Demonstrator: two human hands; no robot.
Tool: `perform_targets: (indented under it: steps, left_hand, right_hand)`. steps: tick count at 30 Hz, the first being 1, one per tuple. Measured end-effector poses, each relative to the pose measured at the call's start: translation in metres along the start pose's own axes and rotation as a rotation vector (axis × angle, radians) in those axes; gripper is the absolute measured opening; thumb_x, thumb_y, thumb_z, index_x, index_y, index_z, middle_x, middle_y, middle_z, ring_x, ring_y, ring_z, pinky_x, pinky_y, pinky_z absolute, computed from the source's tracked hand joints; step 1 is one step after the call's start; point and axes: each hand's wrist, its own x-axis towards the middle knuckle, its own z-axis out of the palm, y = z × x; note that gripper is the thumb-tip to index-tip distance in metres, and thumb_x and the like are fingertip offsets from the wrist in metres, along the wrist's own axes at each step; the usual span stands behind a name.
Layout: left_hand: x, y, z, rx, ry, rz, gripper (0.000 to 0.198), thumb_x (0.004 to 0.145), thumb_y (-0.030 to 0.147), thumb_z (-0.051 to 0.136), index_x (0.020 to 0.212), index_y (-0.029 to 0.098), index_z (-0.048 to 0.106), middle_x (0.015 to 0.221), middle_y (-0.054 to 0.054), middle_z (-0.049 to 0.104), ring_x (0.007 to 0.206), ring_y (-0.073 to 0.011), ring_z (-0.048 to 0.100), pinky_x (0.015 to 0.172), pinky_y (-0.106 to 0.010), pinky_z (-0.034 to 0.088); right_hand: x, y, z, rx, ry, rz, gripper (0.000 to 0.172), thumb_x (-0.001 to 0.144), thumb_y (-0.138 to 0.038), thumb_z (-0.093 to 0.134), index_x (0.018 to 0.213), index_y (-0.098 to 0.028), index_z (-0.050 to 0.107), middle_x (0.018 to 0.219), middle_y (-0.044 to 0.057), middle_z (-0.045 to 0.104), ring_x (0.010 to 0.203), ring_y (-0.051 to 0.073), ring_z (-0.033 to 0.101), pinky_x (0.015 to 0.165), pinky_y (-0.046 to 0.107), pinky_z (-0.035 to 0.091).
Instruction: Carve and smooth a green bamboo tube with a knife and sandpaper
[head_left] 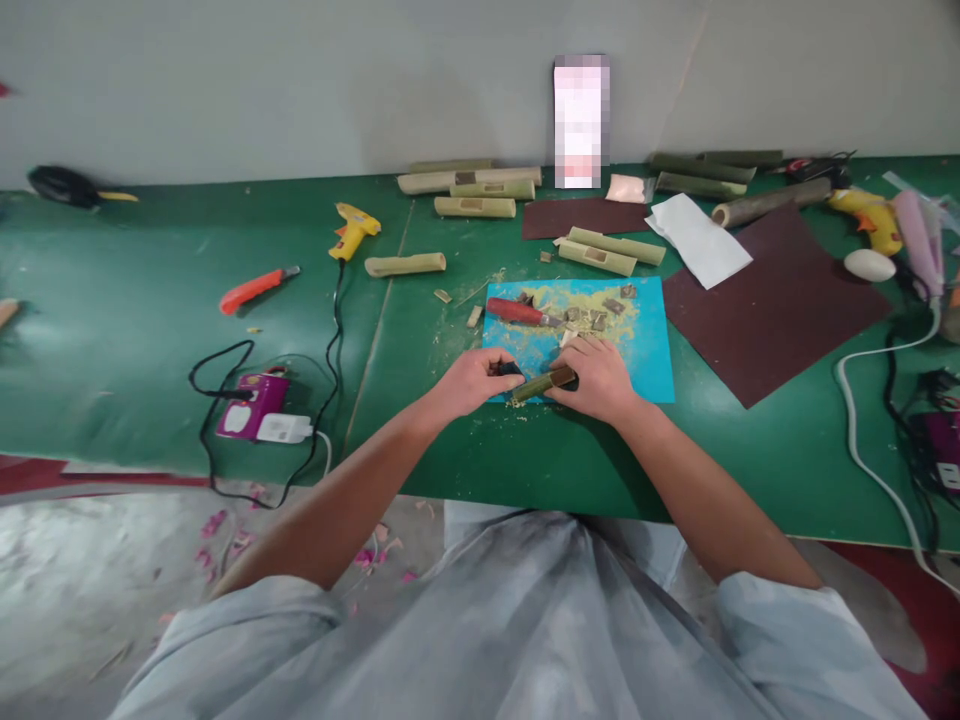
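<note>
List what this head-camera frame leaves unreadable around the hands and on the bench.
All in the head view:
- Small black object: the left hand is closed over most of it, so its kind is unclear.
- Bamboo piece: one end is hidden under the right hand.
- Upright item at the wall: pixelated.
- Purple device: cut off by the right edge.

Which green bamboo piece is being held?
The short dark green bamboo piece at the blue mat's near edge, gripped by the right hand; the rest lie farther back.
</note>
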Motion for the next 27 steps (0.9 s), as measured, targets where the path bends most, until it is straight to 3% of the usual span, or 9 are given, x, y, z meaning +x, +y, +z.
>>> perform_targets:
  steps: [5,14,27]
  left_hand:
    - [0.001,-0.004,0.002,-0.016,0.009,-0.036,0.029,0.073,0.041,0.075,0.081,0.014,0.068,0.064,0.002,0.056,0.056,-0.0097,0.046,0.052,-0.022,0.031]
    - [-0.004,0.008,0.003,0.011,-0.002,-0.061,0.028,0.073,0.041,0.073,0.078,0.014,0.068,0.061,0.004,0.051,0.055,-0.0086,0.042,0.052,-0.022,0.028]
    - [-0.001,-0.002,0.002,0.076,0.019,-0.073,0.028,0.072,0.041,0.075,0.076,0.015,0.066,0.062,0.003,0.055,0.055,-0.0097,0.045,0.052,-0.023,0.029]
  right_hand:
    - [0.0,0.001,0.0,0.002,0.002,-0.006,0.032,0.076,-0.046,0.076,0.093,-0.022,0.064,0.098,0.007,0.065,0.094,0.027,0.055,0.082,0.039,0.035]
    - [0.001,0.0,0.0,-0.003,0.008,-0.007,0.03,0.075,-0.043,0.076,0.093,-0.022,0.064,0.098,0.006,0.065,0.095,0.026,0.056,0.082,0.039,0.036]
    - [0.001,-0.001,-0.002,-0.004,-0.006,0.0,0.031,0.076,-0.045,0.076,0.093,-0.022,0.064,0.1,0.006,0.066,0.097,0.027,0.056,0.083,0.039,0.035]
